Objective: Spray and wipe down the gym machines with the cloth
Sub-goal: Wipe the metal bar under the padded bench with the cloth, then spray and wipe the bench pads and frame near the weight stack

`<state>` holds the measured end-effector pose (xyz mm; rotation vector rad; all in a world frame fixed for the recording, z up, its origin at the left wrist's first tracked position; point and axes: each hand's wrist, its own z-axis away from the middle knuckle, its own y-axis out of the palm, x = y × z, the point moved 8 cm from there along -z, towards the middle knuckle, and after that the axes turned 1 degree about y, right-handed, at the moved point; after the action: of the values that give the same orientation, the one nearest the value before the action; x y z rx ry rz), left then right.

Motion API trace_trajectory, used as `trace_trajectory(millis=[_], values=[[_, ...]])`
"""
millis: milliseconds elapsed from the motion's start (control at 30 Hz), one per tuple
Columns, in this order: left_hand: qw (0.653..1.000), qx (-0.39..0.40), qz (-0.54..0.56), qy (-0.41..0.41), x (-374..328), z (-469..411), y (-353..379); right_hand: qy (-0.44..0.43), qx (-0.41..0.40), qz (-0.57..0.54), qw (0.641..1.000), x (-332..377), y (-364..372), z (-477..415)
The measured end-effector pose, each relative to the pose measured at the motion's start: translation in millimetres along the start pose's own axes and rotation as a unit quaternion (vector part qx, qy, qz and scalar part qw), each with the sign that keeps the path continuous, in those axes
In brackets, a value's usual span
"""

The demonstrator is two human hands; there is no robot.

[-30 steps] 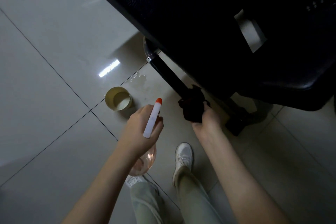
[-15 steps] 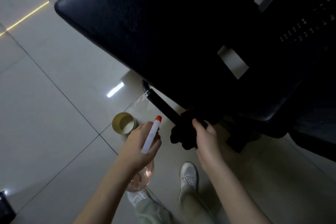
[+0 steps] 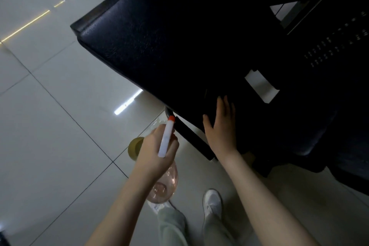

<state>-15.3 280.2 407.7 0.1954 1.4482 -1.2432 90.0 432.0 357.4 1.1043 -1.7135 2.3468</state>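
Observation:
A black padded bench [image 3: 169, 36] of a gym machine fills the upper middle and right. My right hand [image 3: 219, 126] lies flat on the pad's near edge with straight fingers. The dark cloth cannot be made out against the black pad; it may be under the palm. My left hand [image 3: 151, 154] grips a spray bottle [image 3: 166, 138] with a white head, an orange nozzle and a clear pinkish body. The nozzle points up toward the pad's lower edge, just left of my right hand.
A black frame bar [image 3: 191, 140] runs under the pad down to the tiled floor [image 3: 60, 126]. A yellow cup [image 3: 134, 148] stands on the floor behind my left hand. My white shoes [image 3: 212, 201] are below. More dark machine parts [image 3: 329, 50] sit at the right.
My right hand rose from the frame bar onto the bench pad and flattened; the bunched cloth it gripped no longer shows. My left hand kept hold of the bottle and lifted slightly.

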Motion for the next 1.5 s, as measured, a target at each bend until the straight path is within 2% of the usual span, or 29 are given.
trace_trajectory(millis=[133, 267, 367, 500, 600, 700, 900, 1067, 1167, 1300, 1500], values=[[1.000, -0.021, 0.010, 0.006, -4, -16, -31, 0.041, -0.003, 0.030, 0.999, -5, 0, 10], [0.998, -0.064, 0.016, 0.005, -8, -32, -56, 0.048, -0.032, 0.048, 0.997, 4, -1, 5], [0.994, -0.104, 0.016, -0.015, -5, -42, -74, 0.044, -0.037, -0.011, 0.998, 11, -11, -9], [0.987, -0.153, 0.032, -0.025, -8, -51, -98, -0.018, -0.042, -0.127, 0.991, 66, -33, -45], [0.982, -0.184, 0.024, -0.029, -14, -55, -110, -0.096, -0.051, -0.085, 0.990, 125, -32, -80], [0.973, -0.218, 0.041, -0.057, -14, -58, -120, -0.194, -0.015, -0.014, 0.981, 167, 2, -101], [0.960, -0.267, 0.021, -0.080, -17, -65, -138, -0.286, -0.048, 0.067, 0.955, 161, 27, -97], [0.956, -0.269, 0.017, -0.113, -12, -71, -149, -0.313, -0.043, 0.077, 0.946, 158, 29, -99], [0.951, -0.249, 0.097, -0.154, -5, -74, -149, -0.310, -0.042, 0.072, 0.947, 157, 30, -98], [0.962, -0.192, 0.131, -0.140, -13, -87, -146, -0.313, -0.046, 0.070, 0.946, 157, 29, -99], [0.964, -0.178, 0.163, -0.109, -39, -110, -152, -0.317, -0.059, 0.077, 0.943, 157, 28, -100]])
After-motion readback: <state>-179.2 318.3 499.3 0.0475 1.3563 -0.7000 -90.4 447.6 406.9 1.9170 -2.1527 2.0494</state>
